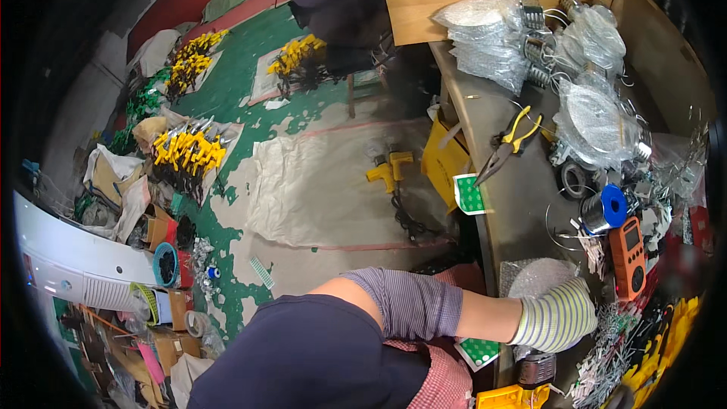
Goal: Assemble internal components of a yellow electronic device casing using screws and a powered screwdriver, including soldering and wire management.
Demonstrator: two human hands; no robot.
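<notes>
The person's left hand point(556, 318) wears a striped glove and rests on a bubble-wrap sheet point(536, 276) at the near tabletop point(515, 204) edge; its grip cannot be seen clearly. The right hand is not visible. Farther lie an orange meter point(628, 256), a blue spool point(606, 210) and yellow-handled pliers point(509, 144).

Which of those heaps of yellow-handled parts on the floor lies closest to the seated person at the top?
The heap of yellow parts on the pale sheet right beside the seated person's legs; the other heaps lie farther left along the green floor.
</notes>
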